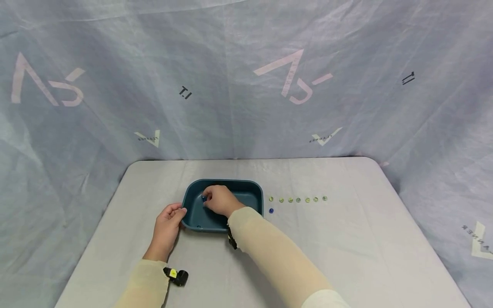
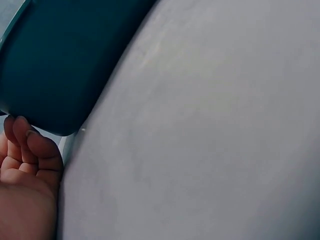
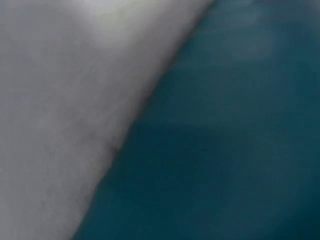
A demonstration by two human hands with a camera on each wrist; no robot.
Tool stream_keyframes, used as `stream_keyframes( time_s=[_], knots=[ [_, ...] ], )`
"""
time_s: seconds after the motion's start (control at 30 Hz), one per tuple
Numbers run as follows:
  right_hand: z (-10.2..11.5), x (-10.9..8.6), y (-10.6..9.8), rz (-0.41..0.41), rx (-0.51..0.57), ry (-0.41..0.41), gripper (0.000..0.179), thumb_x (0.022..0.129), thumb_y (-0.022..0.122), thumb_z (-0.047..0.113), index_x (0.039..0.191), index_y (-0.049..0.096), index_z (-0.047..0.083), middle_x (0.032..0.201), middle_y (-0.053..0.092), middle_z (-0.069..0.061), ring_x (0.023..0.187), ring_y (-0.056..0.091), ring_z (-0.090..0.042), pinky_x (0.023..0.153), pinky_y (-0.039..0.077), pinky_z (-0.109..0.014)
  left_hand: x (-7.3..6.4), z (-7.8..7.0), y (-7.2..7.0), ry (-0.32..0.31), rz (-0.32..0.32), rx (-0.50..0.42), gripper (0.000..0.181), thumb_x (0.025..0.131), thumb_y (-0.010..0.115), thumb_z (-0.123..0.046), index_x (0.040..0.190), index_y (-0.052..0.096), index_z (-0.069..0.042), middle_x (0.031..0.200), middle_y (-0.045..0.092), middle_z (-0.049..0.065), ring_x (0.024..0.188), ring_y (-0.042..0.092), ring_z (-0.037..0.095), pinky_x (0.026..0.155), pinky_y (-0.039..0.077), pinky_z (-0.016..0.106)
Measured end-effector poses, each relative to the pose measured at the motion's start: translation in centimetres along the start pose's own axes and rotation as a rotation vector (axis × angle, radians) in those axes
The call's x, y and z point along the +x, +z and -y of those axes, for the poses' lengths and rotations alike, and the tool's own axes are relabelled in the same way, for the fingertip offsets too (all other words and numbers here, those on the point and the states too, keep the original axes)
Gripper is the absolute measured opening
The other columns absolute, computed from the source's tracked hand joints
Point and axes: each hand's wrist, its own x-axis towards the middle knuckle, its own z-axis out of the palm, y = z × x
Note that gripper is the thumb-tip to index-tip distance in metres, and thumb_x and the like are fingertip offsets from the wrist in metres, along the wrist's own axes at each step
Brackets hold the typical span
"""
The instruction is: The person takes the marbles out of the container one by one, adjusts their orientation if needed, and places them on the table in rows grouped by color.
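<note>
1. Inside a dark teal plastic tray with round corners (image 1: pixel 213 180), the right hand (image 1: pixel 220 200) reaches down with its fingers bent in. It pinches a small, shiny, dark blue ball (image 1: pixel 203 198) at its fingertips, over the left part of the tray.
2. At the near left corner of the tray, the left hand (image 1: pixel 165 229) holds the edge. Its thumb is on the rim, and its bent fingers touch the outside wall.
3. A tiny dark round thing (image 1: pixel 199 226) lies in the tray by the near wall. It is too small to tell more.
4. Just to the right of the tray, seven small, round, see-through yellow-green balls (image 1: pixel 290 200) make a straight line, with little gaps between them.
5. A second blue ball (image 1: pixel 271 210) sits by itself near the tray's right side, on the person's side of the line.
6. Long cream sleeves (image 1: pixel 277 252) cover both arms, and a little black gadget (image 1: pixel 179 277) is on the left wrist.
7. All around are a pale cloth-covered table (image 1: pixel 369 239) and grey-blue cloth (image 1: pixel 231 115) with pink, yellow and black marks.
</note>
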Motion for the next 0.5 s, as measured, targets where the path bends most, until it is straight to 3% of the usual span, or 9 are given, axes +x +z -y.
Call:
stream_keyframes(
  time_s=[0.5],
  knots=[
    [-0.13,0.71,0.91,0.021,-0.049,0.01,0.023,0.093,0.078,0.014,0.116,0.076,0.011,0.089,0.067,0.006,0.077,0.059,-0.005,0.075,0.051,-0.023,-0.3,0.25,0.04,0.091,-0.012,-0.025,0.031,0.103,0.064,-0.018,0.125,0.06,0.003,0.095,0.065,0.013,0.074,0.057,0.013,0.066,0.051,0.025]
  ],
)
